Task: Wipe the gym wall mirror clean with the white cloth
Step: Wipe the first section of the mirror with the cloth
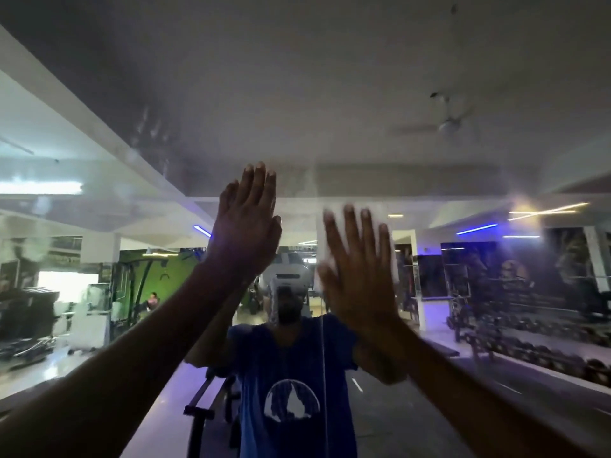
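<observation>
Here our flat right hand presses the white cloth on the mirror; our bare, flat left hand may smudge it.

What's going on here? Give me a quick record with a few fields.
place: gym, facing a wall mirror
left hand: flat, fingers straight, raised to the glass, no cloth
right hand: fingers spread, pressing the white cloth on the mirror
marks: smeary handprint upper left
reflection: person in blue shirt
</observation>
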### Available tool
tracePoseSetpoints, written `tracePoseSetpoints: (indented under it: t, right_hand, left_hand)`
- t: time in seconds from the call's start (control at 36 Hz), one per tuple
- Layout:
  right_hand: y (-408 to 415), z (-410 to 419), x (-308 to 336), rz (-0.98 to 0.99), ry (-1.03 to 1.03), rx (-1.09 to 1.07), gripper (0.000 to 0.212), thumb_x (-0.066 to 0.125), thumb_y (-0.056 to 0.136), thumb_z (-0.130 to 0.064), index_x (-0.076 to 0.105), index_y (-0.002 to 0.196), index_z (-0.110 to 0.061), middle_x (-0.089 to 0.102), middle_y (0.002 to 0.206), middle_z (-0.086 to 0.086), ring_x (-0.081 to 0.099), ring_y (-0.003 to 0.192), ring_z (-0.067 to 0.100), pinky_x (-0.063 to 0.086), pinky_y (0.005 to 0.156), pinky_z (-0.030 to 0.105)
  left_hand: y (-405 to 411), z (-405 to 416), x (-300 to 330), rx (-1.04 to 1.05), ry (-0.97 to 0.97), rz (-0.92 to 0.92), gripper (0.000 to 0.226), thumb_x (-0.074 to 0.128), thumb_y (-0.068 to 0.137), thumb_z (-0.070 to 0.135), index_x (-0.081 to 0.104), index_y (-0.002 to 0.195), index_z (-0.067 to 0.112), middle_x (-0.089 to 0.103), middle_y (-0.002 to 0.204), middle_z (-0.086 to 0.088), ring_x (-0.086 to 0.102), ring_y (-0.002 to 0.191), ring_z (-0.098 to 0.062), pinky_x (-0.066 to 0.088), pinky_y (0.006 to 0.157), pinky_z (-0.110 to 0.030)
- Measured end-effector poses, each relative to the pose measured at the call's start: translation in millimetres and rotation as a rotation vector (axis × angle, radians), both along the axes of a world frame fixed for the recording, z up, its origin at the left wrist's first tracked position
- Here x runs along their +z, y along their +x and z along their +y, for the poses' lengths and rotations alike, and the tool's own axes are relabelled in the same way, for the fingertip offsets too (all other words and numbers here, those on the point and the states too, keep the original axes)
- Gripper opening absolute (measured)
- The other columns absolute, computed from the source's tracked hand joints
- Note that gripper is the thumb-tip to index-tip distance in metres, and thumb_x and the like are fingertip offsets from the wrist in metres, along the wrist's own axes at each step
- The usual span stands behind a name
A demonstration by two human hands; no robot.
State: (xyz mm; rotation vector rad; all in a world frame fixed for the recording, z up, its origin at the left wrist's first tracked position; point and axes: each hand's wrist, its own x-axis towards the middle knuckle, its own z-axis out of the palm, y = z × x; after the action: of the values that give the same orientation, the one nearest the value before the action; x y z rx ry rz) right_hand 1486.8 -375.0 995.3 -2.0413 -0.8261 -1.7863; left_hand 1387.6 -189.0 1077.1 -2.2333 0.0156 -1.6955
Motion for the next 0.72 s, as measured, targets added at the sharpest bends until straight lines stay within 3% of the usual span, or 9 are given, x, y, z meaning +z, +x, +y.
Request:
tracePoseSetpoints:
  t: [0.06,0.14,0.28,0.39,0.44,0.53,0.58,0.64,0.72]
  right_hand:
    - [4,-20,-44,0.022,-0.159,0.024,0.077,0.000,0.105,-0.064,0.007,0.171,-0.027,-0.006,0.178,0.008,-0.006,0.164,0.032,0.004,0.130,0.063]
    - [33,-78,-33,-0.061,-0.319,-0.003,0.070,0.008,0.108,-0.062,0.009,0.171,-0.030,0.001,0.179,0.007,0.000,0.165,0.032,0.004,0.131,0.061]
    - [91,-184,59,0.038,0.151,-0.235,0.069,0.019,0.107,-0.055,0.008,0.170,-0.028,0.016,0.176,0.011,0.013,0.163,0.036,0.019,0.127,0.063]
    - [74,-145,61,0.134,0.510,-0.233,0.074,0.023,0.103,-0.052,0.016,0.170,-0.022,0.019,0.175,0.014,0.020,0.160,0.041,0.021,0.125,0.064]
    - [44,-87,19,0.052,0.367,-0.224,0.076,0.032,0.103,-0.048,0.014,0.170,-0.019,0.014,0.176,0.016,0.015,0.161,0.043,0.017,0.127,0.065]
    - [15,-41,-49,-0.011,-0.130,-0.056,0.076,0.009,0.106,-0.063,0.010,0.171,-0.023,-0.003,0.178,0.012,-0.004,0.164,0.037,0.004,0.129,0.065]
    - [26,-64,-37,-0.068,-0.342,-0.050,0.075,0.003,0.105,-0.065,0.010,0.170,-0.028,-0.002,0.178,0.010,-0.005,0.164,0.036,0.000,0.130,0.062]
    - [52,-101,5,-0.168,-0.386,-0.108,0.070,0.021,0.106,-0.057,0.013,0.170,-0.028,0.009,0.177,0.011,0.003,0.163,0.036,0.003,0.130,0.059]
    - [85,-166,78,-0.093,-0.081,-0.230,0.079,0.036,0.095,-0.044,0.016,0.168,-0.022,0.021,0.174,0.014,0.021,0.159,0.041,0.023,0.124,0.061]
  left_hand:
    - [2,-12,-6,-0.003,0.008,-0.019,0.078,0.017,0.097,0.038,0.024,0.163,-0.003,0.019,0.171,-0.026,0.017,0.160,-0.038,0.021,0.125,-0.052]
    - [14,-29,-17,-0.059,0.073,-0.019,0.075,0.025,0.100,0.038,0.027,0.162,-0.003,0.021,0.170,-0.026,0.022,0.159,-0.038,0.020,0.124,-0.050]
    - [32,-31,-30,-0.065,0.069,-0.012,0.076,0.026,0.102,0.042,0.018,0.165,-0.001,0.014,0.172,-0.022,0.014,0.161,-0.035,0.006,0.128,-0.044]
    - [34,-31,-33,-0.056,0.079,-0.047,0.074,0.030,0.103,0.038,0.018,0.165,-0.001,0.014,0.172,-0.023,0.014,0.161,-0.035,0.010,0.128,-0.047]
    - [36,-35,-35,-0.062,0.068,-0.069,0.074,0.033,0.101,0.035,0.021,0.164,-0.003,0.017,0.171,-0.025,0.016,0.161,-0.037,0.014,0.128,-0.049]
    - [39,-39,-40,-0.073,0.061,-0.088,0.071,0.035,0.101,0.030,0.024,0.162,-0.005,0.021,0.169,-0.028,0.020,0.159,-0.041,0.016,0.126,-0.050]
    - [37,-35,-42,-0.067,0.077,-0.076,0.070,0.036,0.102,0.029,0.024,0.162,-0.004,0.021,0.169,-0.027,0.021,0.159,-0.040,0.017,0.125,-0.050]
    - [33,-28,-42,-0.052,0.096,-0.059,0.070,0.034,0.103,0.033,0.024,0.163,-0.001,0.019,0.171,-0.022,0.019,0.160,-0.035,0.018,0.126,-0.050]
    - [30,-21,-41,-0.038,0.119,-0.056,0.069,0.030,0.104,0.036,0.025,0.164,0.001,0.019,0.172,-0.019,0.019,0.161,-0.031,0.020,0.127,-0.049]
